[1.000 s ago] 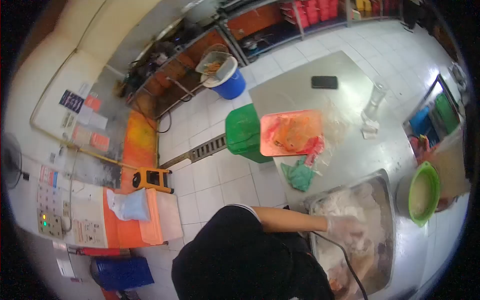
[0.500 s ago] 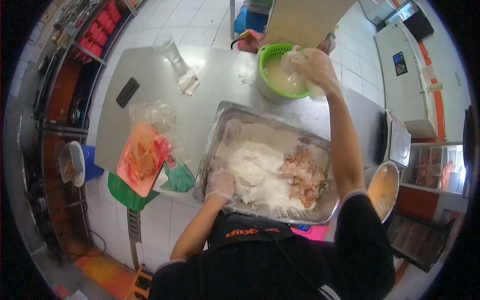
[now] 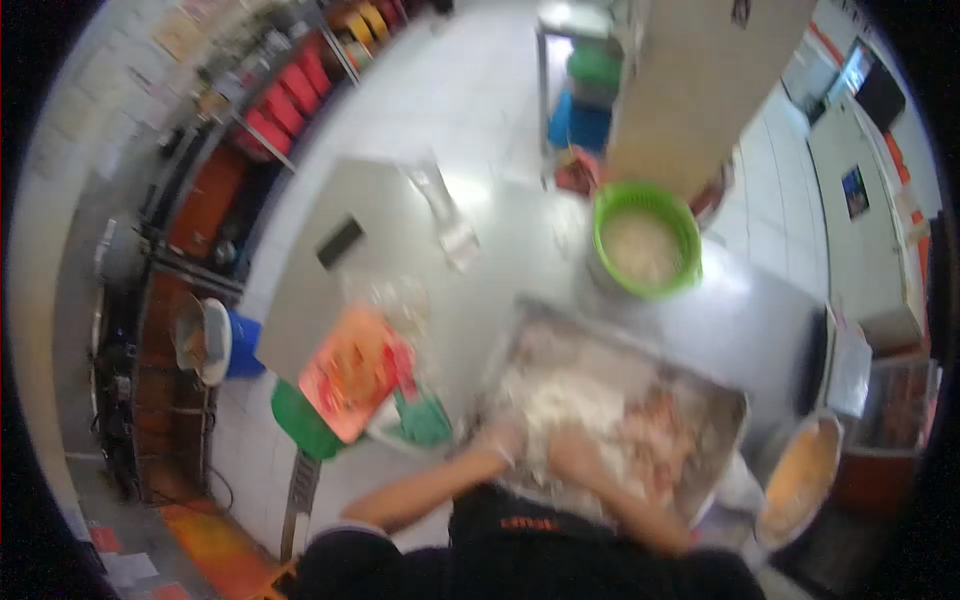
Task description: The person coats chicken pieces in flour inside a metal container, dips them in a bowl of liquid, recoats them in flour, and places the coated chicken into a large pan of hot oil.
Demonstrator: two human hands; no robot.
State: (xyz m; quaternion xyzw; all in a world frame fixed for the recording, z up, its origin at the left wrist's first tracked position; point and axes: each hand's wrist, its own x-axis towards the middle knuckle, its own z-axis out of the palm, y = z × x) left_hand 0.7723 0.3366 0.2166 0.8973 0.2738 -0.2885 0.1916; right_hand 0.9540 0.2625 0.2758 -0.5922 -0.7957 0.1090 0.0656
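Note:
Both gloved hands are in a large metal tray (image 3: 742,410) of white flour (image 3: 565,395). My left hand (image 3: 505,435) is at the flour's left side, near the tray's left wall. Close beside it, my right hand (image 3: 572,450) reaches into the middle of the flour. Motion smears the fingers of both, so their grip does not show. Pieces of raw meat (image 3: 660,430), probably chicken, lie dusted with flour in the tray's right part. Behind the tray stands a green colander (image 3: 690,275) with cloudy liquid in it.
On the metal table (image 3: 470,320) lie a phone (image 3: 340,243), a clear cup (image 3: 432,190) and an orange-red tray (image 3: 350,375) with plastic bags. A green cloth-like bundle (image 3: 424,418) sits beside that tray. To the right stands a bowl of orange-coloured crumbs (image 3: 803,475).
My right hand has come down from over the green colander into the flour, beside my left hand. The camera view has shifted, and the picture is blurred.

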